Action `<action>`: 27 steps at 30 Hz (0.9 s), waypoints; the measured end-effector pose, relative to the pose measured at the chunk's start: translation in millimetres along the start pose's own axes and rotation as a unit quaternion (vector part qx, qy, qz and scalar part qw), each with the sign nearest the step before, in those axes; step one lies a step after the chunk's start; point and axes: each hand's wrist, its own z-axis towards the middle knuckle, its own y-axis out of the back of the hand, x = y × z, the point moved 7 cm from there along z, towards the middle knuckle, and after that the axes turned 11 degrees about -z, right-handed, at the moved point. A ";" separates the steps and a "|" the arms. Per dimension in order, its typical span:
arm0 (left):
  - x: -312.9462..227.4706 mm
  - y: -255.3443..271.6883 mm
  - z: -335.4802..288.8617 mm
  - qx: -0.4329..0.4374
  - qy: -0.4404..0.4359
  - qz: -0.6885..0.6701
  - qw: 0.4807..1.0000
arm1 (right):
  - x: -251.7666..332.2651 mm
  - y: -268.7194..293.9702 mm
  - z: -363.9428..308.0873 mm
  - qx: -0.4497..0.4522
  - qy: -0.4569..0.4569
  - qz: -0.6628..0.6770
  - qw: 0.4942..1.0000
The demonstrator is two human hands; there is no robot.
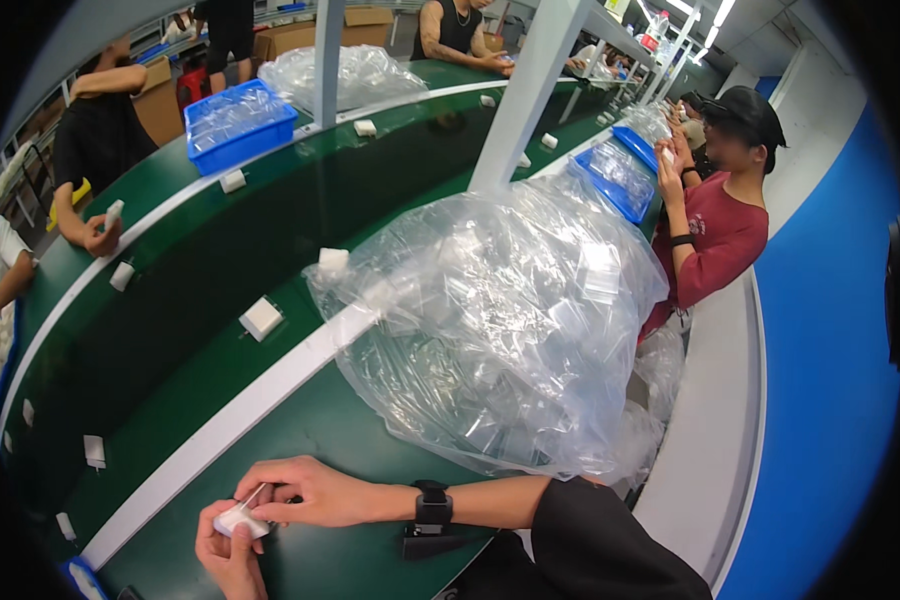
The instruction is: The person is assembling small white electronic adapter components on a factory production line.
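A small white block (238, 519), shaped like a plug-in charger, is held in front of me at the lower left. My left hand (228, 558) grips it from below, thumb on its near face. From above, my right hand (315, 492) closes its thumb and fingers at the block's upper edge, where a thin pale strip or film edge shows; I cannot make out what it is. Both hands are over the green work surface (320, 430). To their upper right, a large clear plastic bag (500, 330) full of transparent pieces lies across the white divider.
A white rail (225, 420) separates my surface from the green conveyor belt (180, 375), which carries several similar white blocks (262, 318). Grey posts (530, 95) rise beyond the bag. Blue trays (240, 122) hold clear plastic pieces. Co-workers, one in a red shirt (725, 230), line the belt.
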 end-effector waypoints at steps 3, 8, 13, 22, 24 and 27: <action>-0.7 3.6 -3.5 -0.018 -0.010 0.018 1.000 | 0.3 -4.2 -1.8 -0.022 0.031 0.002 0.999; 3.1 10.6 -6.2 -0.018 0.003 0.017 1.000 | -2.8 -13.5 -3.6 0.003 0.002 0.037 0.999; 11.5 23.5 2.5 0.008 0.005 -0.086 0.996 | -11.9 -20.1 -0.8 0.021 -0.049 0.094 0.994; 9.4 37.3 -5.7 0.024 0.039 -0.148 0.988 | 0.3 -28.4 5.0 0.010 -0.069 0.030 0.997; 14.7 38.1 -4.9 0.033 0.035 -0.152 0.987 | -7.1 -29.0 4.2 0.020 -0.074 0.033 0.996; 13.4 40.3 -7.9 0.038 0.028 -0.143 0.989 | -9.7 -33.0 4.5 0.021 -0.074 0.024 0.997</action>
